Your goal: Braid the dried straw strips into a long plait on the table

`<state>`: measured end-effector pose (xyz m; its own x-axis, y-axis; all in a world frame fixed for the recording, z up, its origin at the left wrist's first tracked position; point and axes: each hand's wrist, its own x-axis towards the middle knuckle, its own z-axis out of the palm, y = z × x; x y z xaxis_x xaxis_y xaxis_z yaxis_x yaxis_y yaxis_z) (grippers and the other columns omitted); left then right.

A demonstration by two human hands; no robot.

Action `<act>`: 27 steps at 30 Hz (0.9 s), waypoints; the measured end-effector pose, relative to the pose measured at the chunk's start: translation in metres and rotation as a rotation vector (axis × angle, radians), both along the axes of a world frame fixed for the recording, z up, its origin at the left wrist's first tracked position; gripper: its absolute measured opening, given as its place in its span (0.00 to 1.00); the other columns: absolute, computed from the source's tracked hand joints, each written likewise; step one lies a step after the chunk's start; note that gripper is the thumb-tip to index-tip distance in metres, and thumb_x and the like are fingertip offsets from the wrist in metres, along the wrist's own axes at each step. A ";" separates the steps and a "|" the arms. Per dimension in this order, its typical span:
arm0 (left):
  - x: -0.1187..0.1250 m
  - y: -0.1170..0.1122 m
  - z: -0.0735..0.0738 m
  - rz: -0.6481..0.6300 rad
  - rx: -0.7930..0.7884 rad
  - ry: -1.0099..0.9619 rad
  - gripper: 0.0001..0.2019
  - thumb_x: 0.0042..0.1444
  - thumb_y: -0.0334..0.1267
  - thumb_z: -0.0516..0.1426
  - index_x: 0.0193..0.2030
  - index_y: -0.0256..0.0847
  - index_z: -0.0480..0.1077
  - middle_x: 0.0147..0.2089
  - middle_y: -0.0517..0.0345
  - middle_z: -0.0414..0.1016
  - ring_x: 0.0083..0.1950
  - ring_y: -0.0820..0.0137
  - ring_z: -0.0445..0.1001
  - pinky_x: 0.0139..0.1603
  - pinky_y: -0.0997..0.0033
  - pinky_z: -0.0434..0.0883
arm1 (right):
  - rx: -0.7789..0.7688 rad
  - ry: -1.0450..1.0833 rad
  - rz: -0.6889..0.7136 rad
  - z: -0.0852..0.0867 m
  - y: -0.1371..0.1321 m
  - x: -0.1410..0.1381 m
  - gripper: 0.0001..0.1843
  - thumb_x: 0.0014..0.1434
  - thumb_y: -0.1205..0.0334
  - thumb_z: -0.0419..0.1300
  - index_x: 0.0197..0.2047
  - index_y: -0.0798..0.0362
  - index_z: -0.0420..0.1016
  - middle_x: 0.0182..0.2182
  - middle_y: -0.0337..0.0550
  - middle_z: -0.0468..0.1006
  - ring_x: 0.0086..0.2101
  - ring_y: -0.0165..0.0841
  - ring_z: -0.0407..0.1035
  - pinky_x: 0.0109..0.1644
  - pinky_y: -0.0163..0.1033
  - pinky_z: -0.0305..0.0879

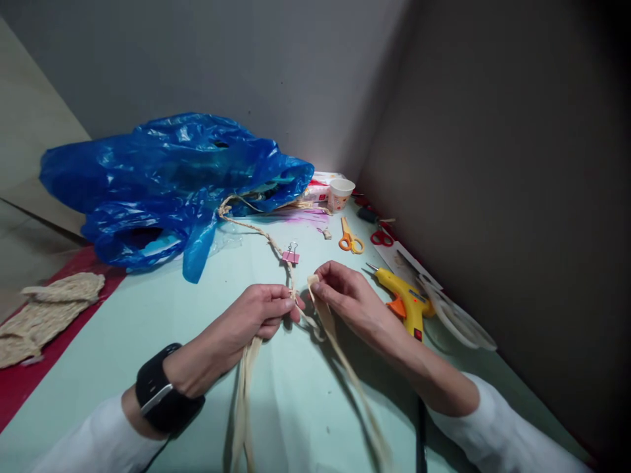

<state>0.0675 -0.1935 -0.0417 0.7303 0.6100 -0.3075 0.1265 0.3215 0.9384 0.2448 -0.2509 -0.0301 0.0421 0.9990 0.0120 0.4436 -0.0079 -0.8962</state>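
Observation:
My left hand point(256, 318) is closed in a pinch on pale straw strands point(246, 394) at the end of a braided straw cord point(256, 230). My right hand point(348, 299) pinches another flat straw strip point(345, 361) just to the right, its end sticking up between my fingers. The braid runs away from my hands toward the blue plastic bag point(167, 184). A pink binder clip point(291, 255) is clamped on the braid just beyond my fingers. Loose strands trail toward me over the pale green table point(148, 309). A black watch sits on my left wrist.
A yellow glue gun point(407, 299) lies right of my right hand. Orange scissors point(351, 240), red scissors point(380, 236), a paper cup point(340, 192) and white plates point(458, 315) sit along the grey wall. Woven straw pieces point(44, 312) lie at the left on a red surface.

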 end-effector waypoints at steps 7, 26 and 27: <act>0.000 -0.004 0.000 0.038 -0.060 -0.025 0.06 0.60 0.34 0.53 0.35 0.33 0.67 0.33 0.55 0.72 0.21 0.82 0.44 0.21 0.74 0.40 | 0.033 -0.273 -0.032 0.001 -0.009 -0.001 0.09 0.60 0.61 0.54 0.31 0.54 0.70 0.22 0.35 0.69 0.24 0.26 0.58 0.29 0.33 0.51; 0.002 -0.009 -0.001 0.055 -0.036 -0.011 0.04 0.61 0.35 0.52 0.38 0.38 0.60 0.26 0.60 0.69 0.21 0.82 0.48 0.20 0.76 0.42 | -0.034 -0.132 0.120 -0.002 -0.015 -0.011 0.09 0.61 0.62 0.54 0.32 0.55 0.71 0.26 0.35 0.74 0.26 0.25 0.62 0.31 0.31 0.54; 0.003 -0.008 -0.001 0.053 -0.035 0.001 0.04 0.61 0.35 0.52 0.38 0.38 0.60 0.26 0.60 0.70 0.21 0.82 0.48 0.20 0.76 0.42 | -0.038 -0.129 0.121 -0.002 -0.015 -0.011 0.08 0.61 0.63 0.54 0.32 0.55 0.72 0.26 0.36 0.74 0.26 0.25 0.62 0.32 0.31 0.54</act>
<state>0.0702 -0.2019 -0.0426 0.6970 0.6368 -0.3296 0.1093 0.3599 0.9266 0.2336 -0.2658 -0.0319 -0.0783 0.9965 -0.0279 0.5549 0.0203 -0.8317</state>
